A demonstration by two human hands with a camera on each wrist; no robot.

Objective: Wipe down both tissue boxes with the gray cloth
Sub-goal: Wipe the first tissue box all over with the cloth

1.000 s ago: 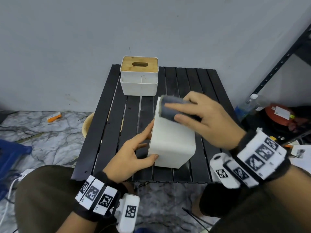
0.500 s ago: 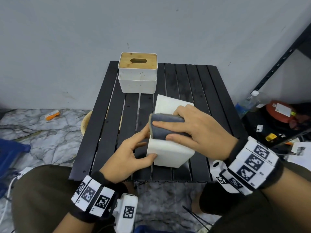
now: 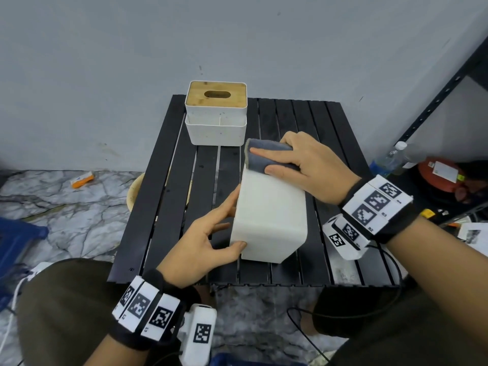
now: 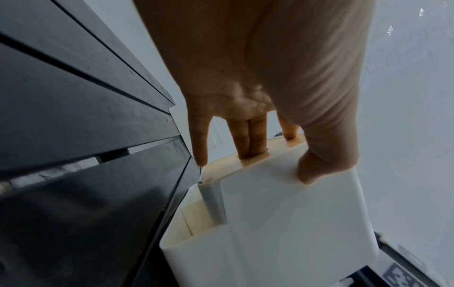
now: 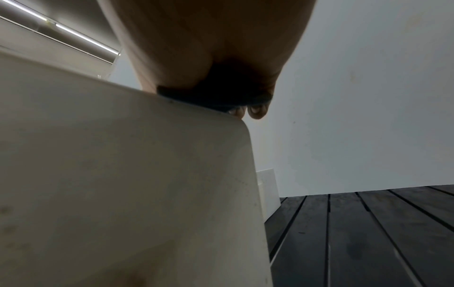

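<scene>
A white tissue box [image 3: 269, 215] lies on its side in the middle of the black slatted table [image 3: 163, 207]. My left hand [image 3: 235, 223] grips its left end, thumb on the near corner. In the left wrist view two fingers [image 4: 250, 139] reach into the slot of the wooden lid while the thumb presses the white side [image 4: 294, 223]. My right hand [image 3: 274, 157] holds the folded gray cloth [image 3: 260, 161] down on the far end of the box's upper face. A second tissue box [image 3: 216, 112] with a bamboo lid stands upright at the table's back edge.
A black metal rack post [image 3: 435, 101] rises on the right, with a water bottle [image 3: 388, 159] and a red object [image 3: 443, 175] beside it. A beige bowl [image 3: 133, 194] sits under the table's left side. My knees are at the table's front edge.
The right hand slid the cloth toward me along the box's upper face, then back to the far end. The left hand kept its hold on the box.
</scene>
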